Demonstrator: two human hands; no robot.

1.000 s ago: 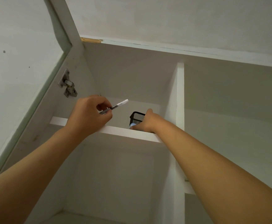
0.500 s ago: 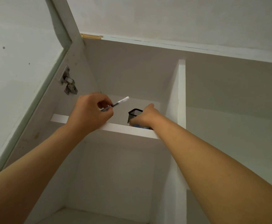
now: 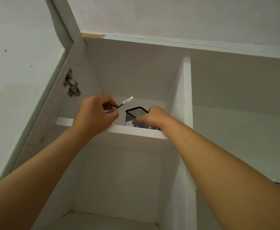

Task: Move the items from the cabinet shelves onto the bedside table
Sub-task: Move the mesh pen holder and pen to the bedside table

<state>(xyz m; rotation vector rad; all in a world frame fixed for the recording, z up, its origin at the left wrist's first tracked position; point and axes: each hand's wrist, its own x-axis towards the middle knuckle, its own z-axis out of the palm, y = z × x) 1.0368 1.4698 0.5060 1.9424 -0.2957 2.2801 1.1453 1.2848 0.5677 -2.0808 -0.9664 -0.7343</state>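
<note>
I look up into a white cabinet. My left hand (image 3: pixel 95 116) is raised at the upper shelf (image 3: pixel 136 132) and is shut on a pen (image 3: pixel 125 102) with a white cap that points up and right. My right hand (image 3: pixel 150 117) reaches over the shelf edge and grips a black mesh pen holder (image 3: pixel 135 112), which tilts toward me. A light blue card or packet (image 3: pixel 130 124) shows under my right fingers; whether I hold it too is unclear.
A vertical white divider (image 3: pixel 187 90) stands just right of my right hand. The open cabinet door (image 3: pixel 19 72) with its metal hinge (image 3: pixel 71 84) is at the left. A lower shelf floor (image 3: pixel 102 219) lies below.
The right hand has closed further around the mesh holder and tipped it toward the shelf edge, so the blue item shows. The left hand still holds the pen in about the same place.
</note>
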